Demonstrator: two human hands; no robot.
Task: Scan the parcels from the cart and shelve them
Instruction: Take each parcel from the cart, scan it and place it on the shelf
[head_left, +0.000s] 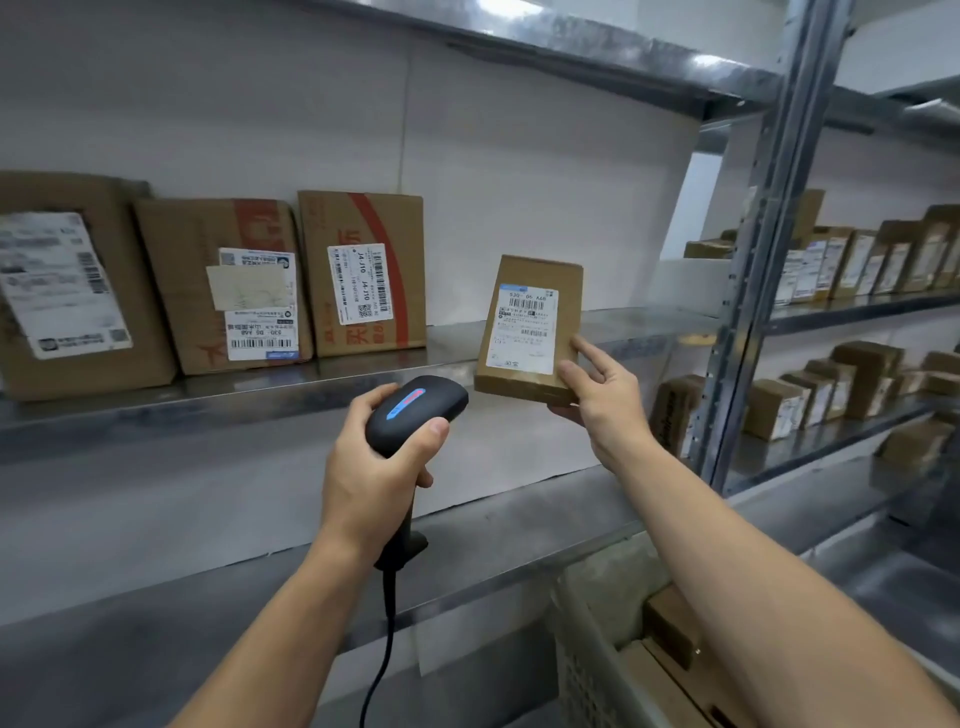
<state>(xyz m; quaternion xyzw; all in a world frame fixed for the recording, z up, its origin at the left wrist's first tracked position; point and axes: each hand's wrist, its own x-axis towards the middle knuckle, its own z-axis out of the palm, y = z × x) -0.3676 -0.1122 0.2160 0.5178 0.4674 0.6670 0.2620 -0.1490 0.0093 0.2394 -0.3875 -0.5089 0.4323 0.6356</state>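
My right hand (602, 397) grips the lower right corner of a small brown parcel (535, 280) with a white barcode label facing me, held upright just above the front of the metal shelf (639, 325). My left hand (374, 457) grips the handle of a black corded barcode scanner (415, 408), whose head points up toward the parcel from its lower left. Three larger cardboard parcels stand on the same shelf to the left, the nearest being a red-printed box (363, 270).
A grey cart basket (587, 639) with cardboard parcels (670, 623) inside sits at the lower right under my right arm. A metal upright (753, 291) divides this rack from another rack on the right with several small boxes (841, 265). A lower shelf (260, 561) runs below.
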